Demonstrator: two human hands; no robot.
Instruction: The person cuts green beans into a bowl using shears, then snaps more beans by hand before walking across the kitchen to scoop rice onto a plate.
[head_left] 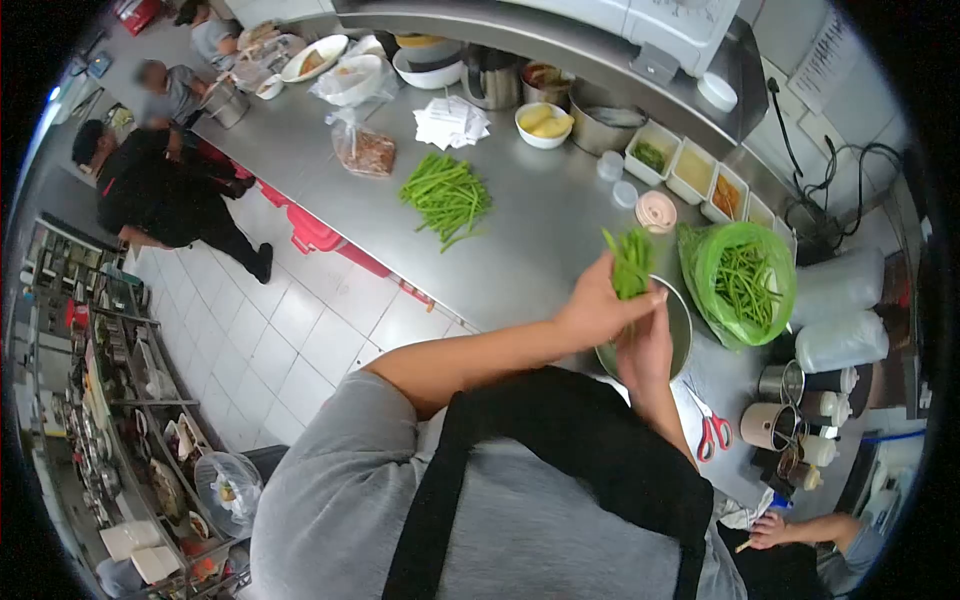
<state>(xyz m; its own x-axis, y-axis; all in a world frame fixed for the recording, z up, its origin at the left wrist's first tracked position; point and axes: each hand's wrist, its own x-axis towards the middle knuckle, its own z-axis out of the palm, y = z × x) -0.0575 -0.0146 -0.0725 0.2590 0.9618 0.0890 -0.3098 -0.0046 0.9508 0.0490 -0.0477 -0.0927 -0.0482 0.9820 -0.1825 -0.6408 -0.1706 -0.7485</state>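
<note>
A bunch of green beans (630, 262) stands upright in my left hand (590, 305), whose fingers are wrapped round it. Just below, my right hand (648, 345) is closed round the lower part of the same bunch. Both hands are over a metal bowl (682, 335), which they partly hide. A pile of cut green beans (445, 197) lies on the steel counter (390, 225) to the left. On the right, a green plastic bag (697, 275) holds more green beans (745, 285). Red-handled scissors (712, 432) lie near my right forearm.
Behind the bowl are a pink-lidded cup (656, 212), white containers (690, 172) and a bowl of yellow pieces (545, 124). Pots (768, 425) and bottles stand at the right. A bag of brown food (365, 150) lies farther left. Several people are nearby, one hand (768, 531) at lower right.
</note>
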